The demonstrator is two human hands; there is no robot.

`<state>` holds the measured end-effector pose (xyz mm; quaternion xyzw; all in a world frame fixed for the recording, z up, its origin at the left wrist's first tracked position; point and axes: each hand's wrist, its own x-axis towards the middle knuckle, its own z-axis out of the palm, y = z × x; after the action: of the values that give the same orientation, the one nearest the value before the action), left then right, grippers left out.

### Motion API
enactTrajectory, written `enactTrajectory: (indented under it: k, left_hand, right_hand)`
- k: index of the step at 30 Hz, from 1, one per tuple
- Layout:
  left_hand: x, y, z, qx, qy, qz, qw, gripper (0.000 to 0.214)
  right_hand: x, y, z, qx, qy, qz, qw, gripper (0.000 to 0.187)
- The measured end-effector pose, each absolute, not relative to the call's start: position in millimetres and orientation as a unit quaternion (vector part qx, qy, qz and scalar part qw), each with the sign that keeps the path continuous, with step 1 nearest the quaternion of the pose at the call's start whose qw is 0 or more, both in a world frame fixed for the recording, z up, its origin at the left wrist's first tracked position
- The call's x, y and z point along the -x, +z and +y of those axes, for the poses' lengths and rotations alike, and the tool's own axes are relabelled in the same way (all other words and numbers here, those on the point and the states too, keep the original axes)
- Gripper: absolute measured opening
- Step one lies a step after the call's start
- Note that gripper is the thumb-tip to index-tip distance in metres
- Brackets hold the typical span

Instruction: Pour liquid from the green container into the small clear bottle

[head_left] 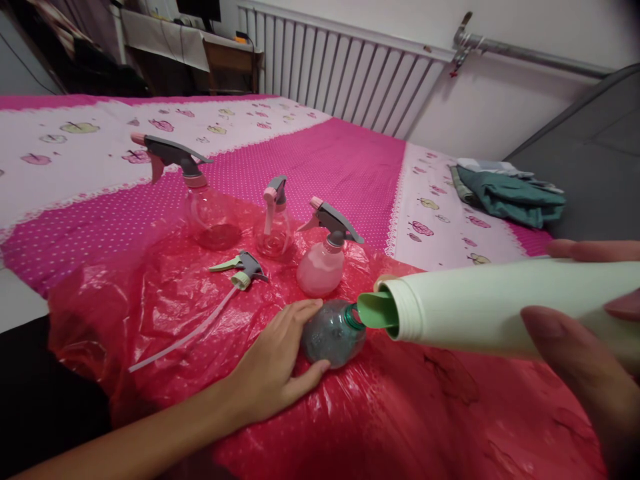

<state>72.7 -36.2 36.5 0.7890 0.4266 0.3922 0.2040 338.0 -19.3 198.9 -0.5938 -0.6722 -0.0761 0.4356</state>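
Note:
My left hand (285, 363) is wrapped round a small clear spray bottle (334, 337) with a green neck, tilted to the right on red plastic sheeting. In my right hand (575, 360) lies a large pale-green bottle (480, 307), held almost level. Its green spout (375, 310) meets the neck of the small bottle; whether liquid is flowing I cannot tell. A loose green-and-grey spray head (245, 270) with a long pale tube rests left of my left hand. Behind it stand a larger pink-topped spray bottle (213, 217), a smaller one (274, 230) and one holding pinkish liquid (321, 267).
Red plastic sheeting (165, 320) covers part of a bed with a pink patterned bedspread (340, 160). Folded dark-green cloth (515, 193) lies at the right. Beyond are a white radiator (340, 67), a pipe (540, 57) and a desk (170, 40).

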Motion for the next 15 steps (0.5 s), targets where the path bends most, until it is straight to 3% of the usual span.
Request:
enactTrajectory:
  k: [9, 15]
  left_hand:
    - [-72, 37, -37, -0.790, 0.387, 0.430, 0.205, 0.072]
    - [-73, 35, -36, -0.789, 0.388, 0.431, 0.204, 0.072]
  right_hand:
    - [-426, 185, 23, 0.631, -0.116, -0.638, 0.426, 0.079]
    - [-377, 187, -1, 0.623, -0.104, -0.650, 0.424, 0.079]
